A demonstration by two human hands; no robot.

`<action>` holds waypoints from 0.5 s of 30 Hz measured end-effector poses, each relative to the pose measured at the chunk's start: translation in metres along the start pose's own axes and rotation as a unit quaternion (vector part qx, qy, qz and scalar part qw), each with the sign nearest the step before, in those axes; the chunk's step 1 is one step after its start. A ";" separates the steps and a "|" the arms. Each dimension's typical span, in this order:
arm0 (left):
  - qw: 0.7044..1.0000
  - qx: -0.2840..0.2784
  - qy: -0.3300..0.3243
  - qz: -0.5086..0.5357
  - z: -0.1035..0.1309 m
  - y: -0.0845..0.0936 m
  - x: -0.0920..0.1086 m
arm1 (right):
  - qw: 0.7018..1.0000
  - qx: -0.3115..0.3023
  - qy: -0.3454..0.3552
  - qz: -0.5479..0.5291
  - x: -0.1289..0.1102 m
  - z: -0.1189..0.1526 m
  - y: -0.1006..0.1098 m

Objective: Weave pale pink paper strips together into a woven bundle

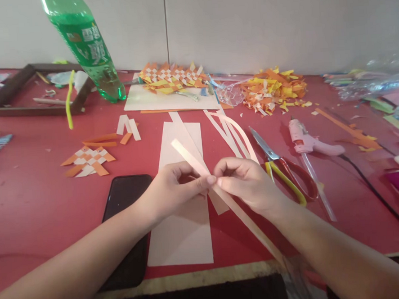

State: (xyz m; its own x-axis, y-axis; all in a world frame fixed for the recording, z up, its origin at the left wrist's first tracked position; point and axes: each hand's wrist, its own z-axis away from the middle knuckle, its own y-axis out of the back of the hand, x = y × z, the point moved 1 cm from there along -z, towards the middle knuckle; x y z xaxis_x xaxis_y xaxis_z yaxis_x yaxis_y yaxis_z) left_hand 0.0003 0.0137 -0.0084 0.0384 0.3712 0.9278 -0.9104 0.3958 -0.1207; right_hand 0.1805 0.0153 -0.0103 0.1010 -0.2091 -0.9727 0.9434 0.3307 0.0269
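A long pale paper strip (246,219) runs slantwise between my two hands, its upper end rising to the left and its lower end trailing past the table's front edge. My left hand (178,187) pinches the strip between thumb and fingers near its upper part. Close beside it, my right hand (247,182) pinches the same strip, fingertips almost touching the left thumb. Below the hands lies a white paper sheet (180,245), partly covered by another pale strip (187,134). More loose pale strips (227,132) lie just beyond my right hand.
Scissors (270,152) and a pink glue gun (316,144) lie to the right. A black phone (127,262) is under my left forearm. Farther off are a woven orange-white paper piece (89,161), a tilted green bottle (87,48), a dark frame (24,110) and orange-yellow paper pieces (273,91).
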 end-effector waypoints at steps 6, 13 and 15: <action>0.993 0.037 -0.001 0.115 -0.002 -0.003 0.000 | 0.999 -0.009 0.011 0.033 0.001 -0.001 0.000; 0.972 0.159 -0.084 0.151 -0.005 0.007 -0.001 | 0.999 -0.025 0.014 0.039 0.002 0.001 0.001; 0.974 0.154 -0.075 0.151 -0.003 0.007 -0.001 | 0.999 -0.018 0.010 0.030 0.002 0.001 0.001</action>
State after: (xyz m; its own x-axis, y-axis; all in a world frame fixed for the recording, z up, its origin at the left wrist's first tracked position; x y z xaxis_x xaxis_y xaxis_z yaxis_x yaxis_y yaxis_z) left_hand -0.0046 0.0190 -0.0113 -0.2898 0.2961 0.9101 -0.9521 0.0079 -0.3058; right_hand 0.1820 0.0148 -0.0116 0.1494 -0.1693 -0.9742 0.9236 0.3757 0.0764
